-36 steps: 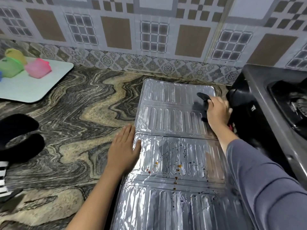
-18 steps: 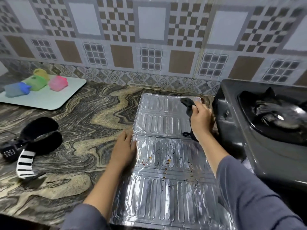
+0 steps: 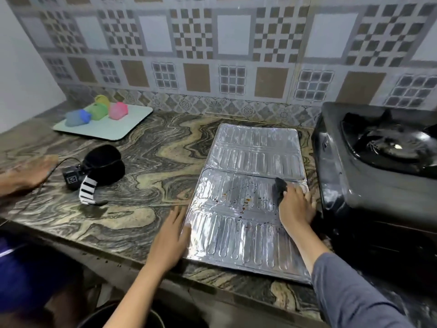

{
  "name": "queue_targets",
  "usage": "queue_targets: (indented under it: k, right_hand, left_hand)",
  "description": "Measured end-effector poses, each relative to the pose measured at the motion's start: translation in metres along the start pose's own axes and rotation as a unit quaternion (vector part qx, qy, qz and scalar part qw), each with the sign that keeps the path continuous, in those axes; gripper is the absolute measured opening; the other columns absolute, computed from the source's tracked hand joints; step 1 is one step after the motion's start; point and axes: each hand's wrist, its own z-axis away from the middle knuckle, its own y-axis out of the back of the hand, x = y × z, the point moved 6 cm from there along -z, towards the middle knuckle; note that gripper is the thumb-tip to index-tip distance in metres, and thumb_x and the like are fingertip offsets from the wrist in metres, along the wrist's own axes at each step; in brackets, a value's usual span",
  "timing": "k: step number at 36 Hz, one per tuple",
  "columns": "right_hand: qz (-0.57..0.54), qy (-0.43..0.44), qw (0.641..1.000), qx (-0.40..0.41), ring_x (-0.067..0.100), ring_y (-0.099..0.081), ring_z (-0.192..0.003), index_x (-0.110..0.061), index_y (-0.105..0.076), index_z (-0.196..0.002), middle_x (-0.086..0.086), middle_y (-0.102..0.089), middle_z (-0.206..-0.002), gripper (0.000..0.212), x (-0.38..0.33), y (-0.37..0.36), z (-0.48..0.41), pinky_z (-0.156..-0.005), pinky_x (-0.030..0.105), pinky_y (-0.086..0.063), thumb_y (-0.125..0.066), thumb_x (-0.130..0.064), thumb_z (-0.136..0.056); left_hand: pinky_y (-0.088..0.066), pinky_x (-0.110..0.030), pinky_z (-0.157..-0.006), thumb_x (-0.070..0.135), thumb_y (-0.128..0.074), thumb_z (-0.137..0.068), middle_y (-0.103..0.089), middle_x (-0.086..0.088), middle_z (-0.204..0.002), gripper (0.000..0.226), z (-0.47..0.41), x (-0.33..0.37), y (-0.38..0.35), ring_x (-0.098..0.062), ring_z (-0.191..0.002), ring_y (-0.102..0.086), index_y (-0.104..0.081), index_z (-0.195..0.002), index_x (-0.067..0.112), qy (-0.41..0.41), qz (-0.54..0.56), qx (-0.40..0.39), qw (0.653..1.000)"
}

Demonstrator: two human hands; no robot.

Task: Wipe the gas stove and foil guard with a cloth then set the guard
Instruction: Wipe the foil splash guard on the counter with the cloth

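Observation:
The silver foil guard [image 3: 250, 162] lies flat on the marbled counter, unfolded in ribbed panels, with brown and red spots on its middle panel. My right hand [image 3: 295, 207] presses a dark cloth [image 3: 279, 188] onto the right side of that middle panel. My left hand [image 3: 171, 235] rests flat, fingers spread, on the guard's left edge near the counter front. The black gas stove [image 3: 369, 176] stands right beside the guard on the right, its burner visible at the far right.
A black headband-like device with a striped strap [image 3: 97, 171] lies on the counter [image 3: 151, 162] left of the guard. Another person's hand [image 3: 23, 174] rests at the far left. A white tray [image 3: 123, 129] with colourful small containers sits at the back left. Tiled wall behind.
My right hand has slid the cloth from the guard's far panel toward me onto the spotted middle panel. My left hand has shifted nearer along the left edge. The view has pulled back.

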Motion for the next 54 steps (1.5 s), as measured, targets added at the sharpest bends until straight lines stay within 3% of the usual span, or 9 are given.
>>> queue_targets:
  k: [4,10,19,26,33,40,45,51,54]
  right_hand:
    - [-0.001,0.02,1.0,0.01,0.026,-0.033,-0.132,-0.021,-0.037,-0.139,0.0,-0.039,-0.147,0.04,0.003,-0.011,0.004,-0.104,0.042,-0.028,-0.029,-0.026,-0.1]
    - [0.015,0.022,0.999,0.025,0.027,-0.029,-0.137,-0.021,-0.033,-0.143,0.003,-0.037,-0.149,0.044,0.002,-0.021,-0.001,-0.111,0.043,-0.022,-0.03,-0.03,-0.099]
    - [-0.001,0.003,1.0,-0.003,0.032,-0.02,-0.142,-0.023,-0.032,-0.144,0.007,-0.028,-0.154,0.045,-0.022,-0.039,-0.004,-0.115,0.044,-0.016,-0.029,-0.031,-0.1]
    - [-0.013,0.036,0.999,-0.026,0.03,-0.016,-0.144,-0.022,-0.029,-0.146,0.008,-0.022,-0.156,0.046,-0.057,-0.05,0.0,-0.116,0.042,-0.013,-0.027,-0.031,-0.101]
    - [-0.006,0.055,0.998,-0.039,0.03,-0.014,-0.145,-0.023,-0.027,-0.146,0.007,-0.02,-0.157,0.047,-0.082,-0.061,0.003,-0.117,0.042,-0.012,-0.028,-0.032,-0.1]
    - [-0.015,0.079,0.996,-0.035,0.03,-0.017,-0.144,-0.022,-0.029,-0.145,0.008,-0.024,-0.156,0.046,-0.117,-0.075,0.002,-0.116,0.04,-0.012,-0.029,-0.031,-0.1]
    - [-0.01,0.103,0.994,-0.041,0.028,-0.015,-0.145,-0.023,-0.028,-0.146,0.007,-0.022,-0.156,0.047,-0.143,-0.082,0.006,-0.116,0.039,-0.01,-0.026,-0.032,-0.1]
    - [0.017,0.154,0.985,-0.071,0.024,-0.012,-0.145,-0.024,-0.023,-0.147,0.003,-0.018,-0.157,0.048,-0.177,-0.092,0.011,-0.118,0.038,-0.009,-0.024,-0.032,-0.1]
    - [0.035,0.221,0.97,-0.099,0.023,-0.013,-0.145,-0.023,-0.023,-0.147,0.001,-0.018,-0.158,0.048,-0.192,-0.094,0.014,-0.119,0.038,-0.01,-0.023,-0.031,-0.1]
  left_hand:
    - [-0.012,-0.033,-0.119,0.041,-0.034,-0.098,-0.009,0.005,-0.158,0.059,0.005,-0.007,-0.009,-0.011,-0.147,-0.005,-0.01,-0.149,0.026,-0.001,-0.037,-0.002,0.999]
    - [-0.002,-0.026,-0.117,0.051,-0.015,-0.093,0.0,0.007,-0.158,0.064,0.004,-0.011,-0.017,-0.007,-0.146,0.002,0.0,-0.15,0.025,-0.016,-0.127,0.014,0.992]
    - [-0.002,-0.025,-0.117,0.049,-0.018,-0.096,0.002,0.01,-0.158,0.061,0.004,-0.013,-0.02,-0.004,-0.145,0.004,0.0,-0.149,0.026,-0.014,-0.131,0.016,0.991]
    - [0.001,-0.024,-0.115,0.051,-0.01,-0.09,0.005,0.011,-0.157,0.065,0.003,-0.011,-0.018,0.002,-0.138,0.012,0.003,-0.149,0.027,-0.021,-0.145,0.018,0.989]
    - [0.007,-0.023,-0.115,0.054,0.004,-0.083,0.013,0.009,-0.156,0.068,0.002,-0.014,-0.022,-0.003,-0.14,0.018,0.017,-0.144,0.027,-0.026,-0.158,0.015,0.987]
    - [0.005,-0.029,-0.12,0.047,-0.009,-0.092,0.018,0.007,-0.155,0.063,-0.001,-0.015,-0.024,-0.008,-0.143,0.019,0.016,-0.146,0.026,-0.023,-0.148,0.003,0.989]
    - [0.0,-0.034,-0.122,0.049,0.002,-0.087,0.018,0.006,-0.156,0.061,-0.003,-0.021,-0.03,-0.009,-0.143,0.019,0.021,-0.141,0.027,-0.019,-0.142,-0.004,0.99]
    - [0.01,-0.027,-0.117,0.048,0.006,-0.081,0.017,0.006,-0.156,0.066,-0.001,-0.018,-0.026,-0.005,-0.14,0.02,0.02,-0.142,0.025,-0.025,-0.144,0.003,0.989]
    - [0.011,-0.026,-0.118,0.048,0.006,-0.08,0.014,0.006,-0.157,0.071,-0.002,-0.016,-0.025,-0.007,-0.144,0.015,0.013,-0.146,0.023,-0.022,-0.135,0.01,0.991]
